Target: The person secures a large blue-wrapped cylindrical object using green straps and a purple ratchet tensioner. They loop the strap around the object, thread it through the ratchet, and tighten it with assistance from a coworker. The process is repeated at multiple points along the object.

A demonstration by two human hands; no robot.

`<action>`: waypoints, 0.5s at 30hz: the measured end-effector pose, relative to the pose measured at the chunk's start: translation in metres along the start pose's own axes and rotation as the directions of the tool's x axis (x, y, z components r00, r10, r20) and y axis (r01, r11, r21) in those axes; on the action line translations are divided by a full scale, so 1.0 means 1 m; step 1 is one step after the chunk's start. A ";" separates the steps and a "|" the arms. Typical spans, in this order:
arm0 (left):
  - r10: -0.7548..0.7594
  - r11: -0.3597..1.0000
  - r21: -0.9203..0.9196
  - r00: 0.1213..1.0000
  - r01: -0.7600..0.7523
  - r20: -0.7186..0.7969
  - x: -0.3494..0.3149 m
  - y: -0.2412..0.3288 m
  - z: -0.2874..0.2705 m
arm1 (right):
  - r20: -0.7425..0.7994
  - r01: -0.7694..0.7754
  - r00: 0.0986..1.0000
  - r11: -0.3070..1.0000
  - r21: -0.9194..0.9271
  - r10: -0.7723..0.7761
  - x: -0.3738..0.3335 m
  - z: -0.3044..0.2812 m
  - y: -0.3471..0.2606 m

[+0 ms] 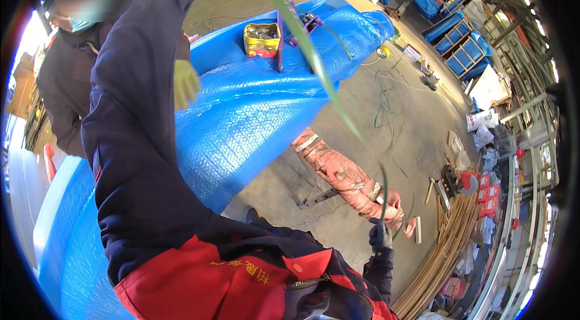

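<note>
Workshop floor (426,139) lies beyond our right hand (379,235), closed around a green strap (385,190); our left hand is out of view. Apparently we handle strapping; next calls for controlled slack.

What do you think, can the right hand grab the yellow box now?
Probably not: the right hand seems busy holding a green strap, and the yellow box sits well away, on the blue bubble wrap.

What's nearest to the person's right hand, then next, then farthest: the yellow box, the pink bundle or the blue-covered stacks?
In the head view, from the right hand:
1. Pink bundle: close by, reaching up-left.
2. Yellow box: farther up-left, on the blue sheet.
3. Blue-covered stacks: far back, upper right.
</note>
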State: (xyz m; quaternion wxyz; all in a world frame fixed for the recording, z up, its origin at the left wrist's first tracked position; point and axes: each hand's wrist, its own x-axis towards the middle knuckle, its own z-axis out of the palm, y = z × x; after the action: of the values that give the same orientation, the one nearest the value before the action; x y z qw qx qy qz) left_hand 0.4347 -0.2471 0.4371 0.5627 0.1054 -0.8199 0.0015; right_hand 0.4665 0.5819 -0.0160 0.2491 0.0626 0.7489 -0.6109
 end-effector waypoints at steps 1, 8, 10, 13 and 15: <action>-0.254 0.775 -0.563 0.957 0.288 0.140 -0.009 -0.017 0.012 | 0.020 -0.016 1.000 0.998 -0.058 0.018 -0.001 0.014 -0.001; -0.045 0.897 0.435 0.965 -0.074 0.257 -0.130 -0.161 0.066 | 0.168 -0.007 0.985 0.973 -0.231 0.047 0.012 0.055 -0.022; -0.123 0.902 0.430 0.927 -0.044 0.354 -0.154 -0.189 0.078 | 0.180 -0.016 0.982 0.967 -0.254 0.063 0.021 0.059 -0.032; -0.226 0.876 0.482 0.902 0.024 0.367 -0.175 -0.220 0.091 | 0.242 0.030 0.970 0.970 -0.243 0.031 0.034 0.066 -0.050; -0.290 0.842 0.539 0.850 0.007 0.441 -0.181 -0.234 0.098 | 0.293 0.088 0.956 0.966 -0.245 -0.013 0.042 0.073 -0.061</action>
State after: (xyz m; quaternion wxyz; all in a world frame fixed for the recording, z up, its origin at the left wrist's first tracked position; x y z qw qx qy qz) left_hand 0.4471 -0.4567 0.2065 0.2762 0.3151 -0.8956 0.1492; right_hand 0.4276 0.4893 0.0095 0.3461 -0.0791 0.7782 -0.5181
